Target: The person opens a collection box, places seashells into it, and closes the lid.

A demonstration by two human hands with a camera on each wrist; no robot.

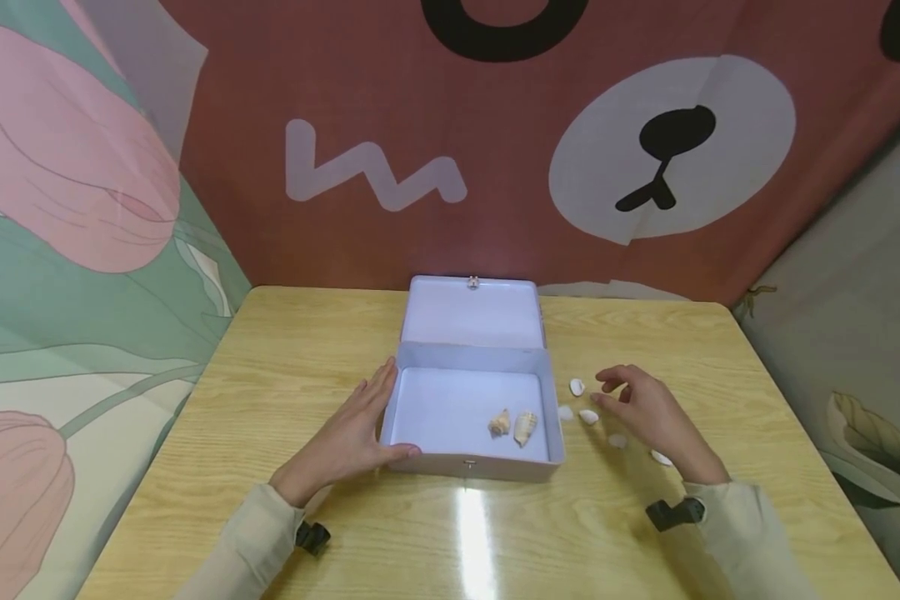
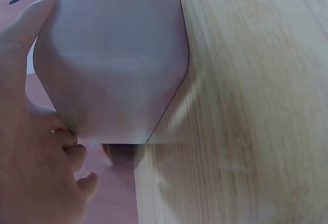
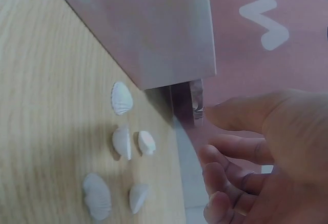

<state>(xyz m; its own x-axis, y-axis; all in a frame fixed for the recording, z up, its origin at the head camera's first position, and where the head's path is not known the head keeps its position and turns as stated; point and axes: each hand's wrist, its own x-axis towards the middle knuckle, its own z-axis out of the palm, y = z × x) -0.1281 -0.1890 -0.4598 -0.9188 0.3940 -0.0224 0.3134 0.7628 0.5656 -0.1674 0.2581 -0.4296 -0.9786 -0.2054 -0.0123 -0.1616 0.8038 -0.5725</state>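
Observation:
My left hand (image 1: 348, 435) grips the left side of a pale lilac box (image 1: 474, 470), its thumb at the front corner and its fingers along the left rim. The left wrist view shows this hand (image 2: 36, 147) against the box wall (image 2: 115, 65). Inside the box, toward the right, lie a knobbly shell (image 1: 499, 422) and a longer striped shell (image 1: 526, 427). My right hand (image 1: 648, 412), fingers loosely bent and holding nothing, hovers above several small white shells, one of them (image 1: 577, 387) near its fingertips. In the right wrist view, a ribbed shell (image 3: 122, 98) lies nearest the box.
The hinged lid (image 1: 472, 312) stands raised at the back of the box, with a metal clasp (image 1: 473, 283) at its top edge. The wooden table (image 1: 307, 333) ends at a printed curtain (image 1: 495, 233). Further patterned cloth hangs on both sides.

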